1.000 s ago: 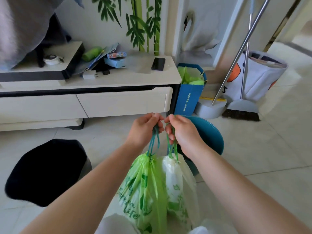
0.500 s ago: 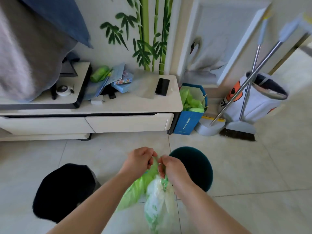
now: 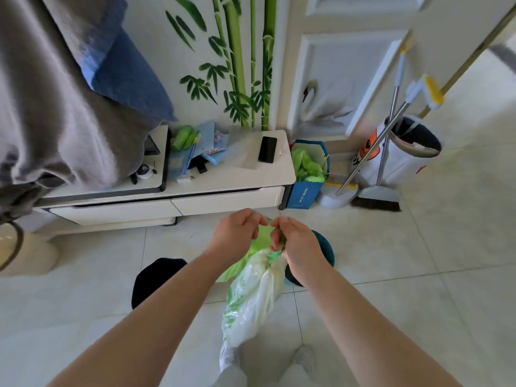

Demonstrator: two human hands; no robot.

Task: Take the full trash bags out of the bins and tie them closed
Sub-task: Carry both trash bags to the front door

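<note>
Green drawstring [image 3: 275, 254] pinched by right hand [image 3: 300, 245], fingers curled tight round the gathered neck of white trash bag [image 3: 251, 300]. Left hand [image 3: 237, 233] clenched just beside it, fingertips closed on thin green plastic of a second, green trash bag [image 3: 252, 254], most of that bag hidden behind the forearm. Both hands nearly touching, held out in front at the ends of bare forearms. White bag hung below the right hand, bulging and printed with green marks, its bottom close to two feet in pale socks on the tiled floor [image 3: 418, 289]. Teal bin [image 3: 325, 251] stood on the floor right behind the right hand, largely covered by it; black bin [image 3: 155, 277] stood to the left, apart from the bags. Farther back: low white cabinet [image 3: 223, 199] with a black phone [image 3: 267, 149] lying on top, blue paper bag [image 3: 303, 191] stuffed with green plastic beside the cabinet's end, broom [image 3: 384, 188] leaning by the wall. Grey cloth [image 3: 55, 107] draped at upper left. Whether any knot was tied in the drawstring: cannot tell.
</note>
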